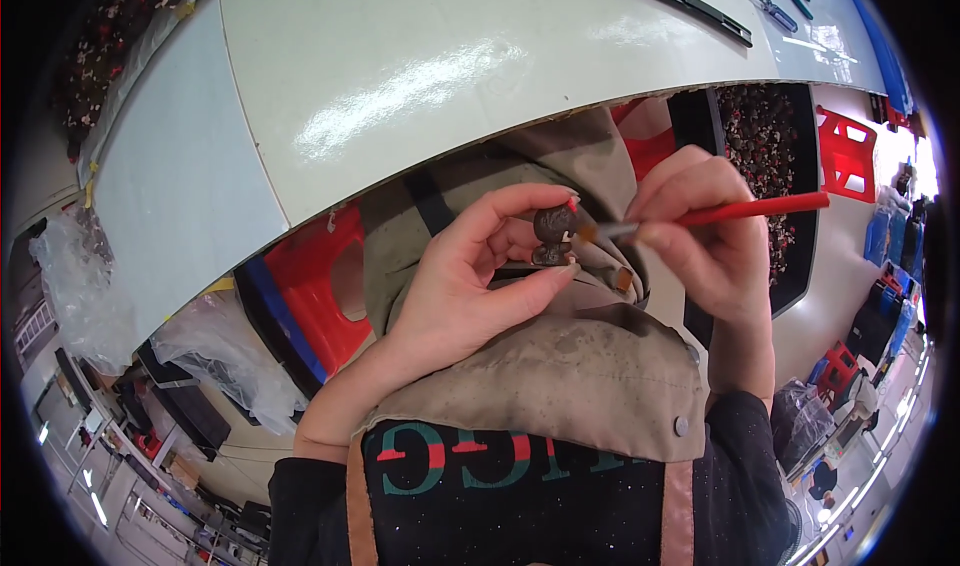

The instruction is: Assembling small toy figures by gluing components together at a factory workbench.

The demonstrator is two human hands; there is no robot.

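Note:
Between the thumb and fingers of my left hand [470, 271] is a small dark brown figurine [553, 228] with a round head and a red spot on top. My right hand [705, 226] grips a red-handled paintbrush [765, 209], pinched near its metal collar. The brush's brown bristles, slightly blurred, are right beside the figurine's face side; whether they touch it I cannot tell. Both hands are above my lap, over a khaki apron [540, 366], just off the near edge of the table.
The pale table [420, 106] carries a black pen-like knife [680, 4] and a screwdriver [765, 6] at the far right. A black crate [812, 196] of similar small figurines stands at my right. Plastic bags [215, 351] lie at left, near a red stool [320, 286].

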